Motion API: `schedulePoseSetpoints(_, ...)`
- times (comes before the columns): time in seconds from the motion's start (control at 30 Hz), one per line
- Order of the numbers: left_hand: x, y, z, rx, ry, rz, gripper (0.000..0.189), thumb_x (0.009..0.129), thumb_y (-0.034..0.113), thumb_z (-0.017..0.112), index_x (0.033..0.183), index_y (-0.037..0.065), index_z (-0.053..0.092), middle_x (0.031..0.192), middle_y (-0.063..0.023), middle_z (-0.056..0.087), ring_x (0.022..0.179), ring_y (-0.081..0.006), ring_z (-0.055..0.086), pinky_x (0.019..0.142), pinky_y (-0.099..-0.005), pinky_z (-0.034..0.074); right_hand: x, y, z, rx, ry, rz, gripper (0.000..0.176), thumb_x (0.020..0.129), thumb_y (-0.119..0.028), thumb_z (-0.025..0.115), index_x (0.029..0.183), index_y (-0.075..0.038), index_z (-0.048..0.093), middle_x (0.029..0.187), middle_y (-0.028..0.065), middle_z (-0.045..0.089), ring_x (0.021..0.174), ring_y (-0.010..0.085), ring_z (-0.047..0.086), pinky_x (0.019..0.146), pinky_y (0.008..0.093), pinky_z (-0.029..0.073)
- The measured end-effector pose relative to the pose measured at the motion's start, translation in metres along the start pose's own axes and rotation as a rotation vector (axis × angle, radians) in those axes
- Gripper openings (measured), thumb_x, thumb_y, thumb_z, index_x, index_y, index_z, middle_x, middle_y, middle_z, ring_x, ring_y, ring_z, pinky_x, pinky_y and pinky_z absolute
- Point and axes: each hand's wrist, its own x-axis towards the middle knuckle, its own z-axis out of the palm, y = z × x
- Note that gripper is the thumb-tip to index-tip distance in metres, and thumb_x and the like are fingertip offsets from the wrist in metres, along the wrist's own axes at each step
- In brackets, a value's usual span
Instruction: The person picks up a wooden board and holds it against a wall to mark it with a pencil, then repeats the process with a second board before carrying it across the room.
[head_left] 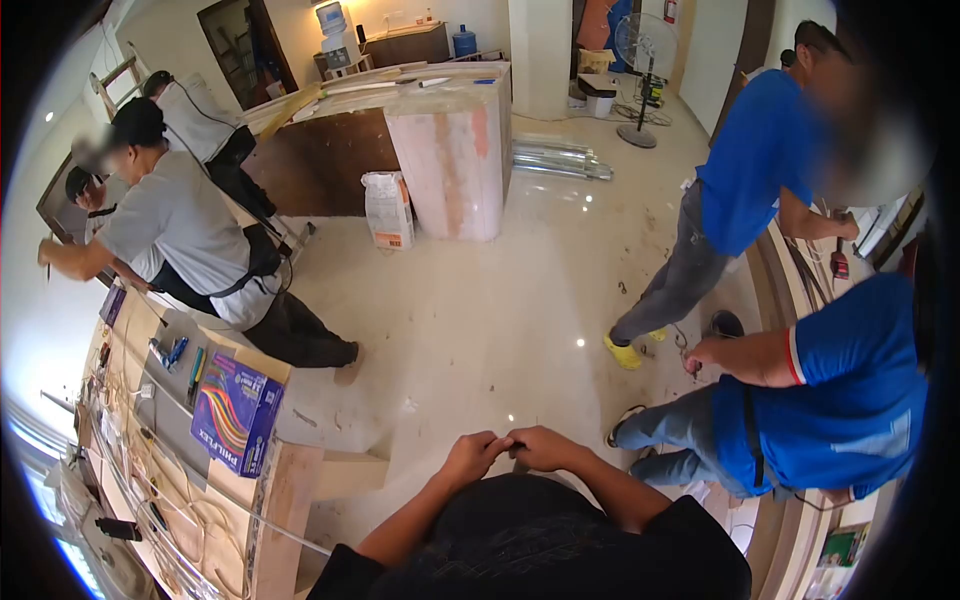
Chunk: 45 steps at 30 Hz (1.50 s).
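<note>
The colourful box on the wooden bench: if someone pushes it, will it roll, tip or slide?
The colourful box lies flat on the wooden bench, so it would probably slide, not roll or tip. Its sides look like stiff cardboard.

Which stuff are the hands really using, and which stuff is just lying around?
In use: left hand, right hand, small dark thing pinched between them, too small to identify.

Lying about: colourful box, white sack, shiny pipes, standing fan.
</note>
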Motion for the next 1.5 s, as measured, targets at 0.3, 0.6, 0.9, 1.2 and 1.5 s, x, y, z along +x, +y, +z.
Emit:
schedulePoseSetpoints(0.3,0.118,0.001,-0.05,-0.093,-0.001,-0.089,0.029,0.09,0.028,0.061,0.084,-0.001,0.063,0.065,-0.0042,0.061,0.059,-0.0098,0.054,0.056,-0.0269,0.044,0.057,0.058,-0.115,0.086,0.381,0.048,0.019,0.082,-0.01,0.062,0.098,0.001,0.062,0.088,0.0113,0.063,0.078,0.0194,0.061,0.073,0.0298,0.048)
schedulePoseSetpoints(0.6,0.29,-0.057,-0.175,-0.195,0.167,-0.055,0.027,0.089,0.025,0.062,0.083,-0.001,0.064,0.063,-0.0058,0.06,0.059,-0.0114,0.055,0.057,-0.0279,0.045,0.204,0.051,-0.256,0.131,0.673,0.07,0.017,0.078,0.0,0.06,0.096,0.001,0.06,0.087,0.009,0.061,0.079,0.0151,0.059,0.073,0.0267,0.048)
schedulePoseSetpoints(0.9,0.467,0.003,-0.297,-0.131,0.099,0.143,0.025,0.088,0.023,0.061,0.082,-0.001,0.063,0.064,-0.0075,0.061,0.06,-0.0139,0.058,0.058,-0.0294,0.047,0.297,0.058,-0.332,0.128,0.696,0.04,0.017,0.077,-0.001,0.058,0.094,-0.001,0.062,0.082,0.0041,0.059,0.073,0.0141,0.056,0.068,0.0278,0.046)
schedulePoseSetpoints(1.2,0.492,0.056,-0.185,-0.101,-0.519,0.171,0.017,0.089,0.015,0.06,0.089,-0.002,0.063,0.073,-0.0065,0.065,0.067,-0.0114,0.059,0.064,-0.0251,0.047,0.241,0.035,-0.326,0.065,0.563,0.23,0.025,0.076,-0.018,0.059,0.096,-0.003,0.062,0.089,0.0158,0.063,0.083,0.0315,0.061,0.075,0.0385,0.047)
schedulePoseSetpoints(1.5,0.535,0.122,-0.065,0.217,-0.917,0.412,0.017,0.088,0.015,0.061,0.089,-0.002,0.063,0.077,-0.0087,0.066,0.072,-0.014,0.064,0.068,-0.0268,0.05,0.109,0.125,-0.242,0.22,1.01,0.569,0.024,0.068,-0.01,0.055,0.091,-0.008,0.063,0.089,0.0136,0.062,0.084,0.03,0.06,0.075,0.0387,0.047)
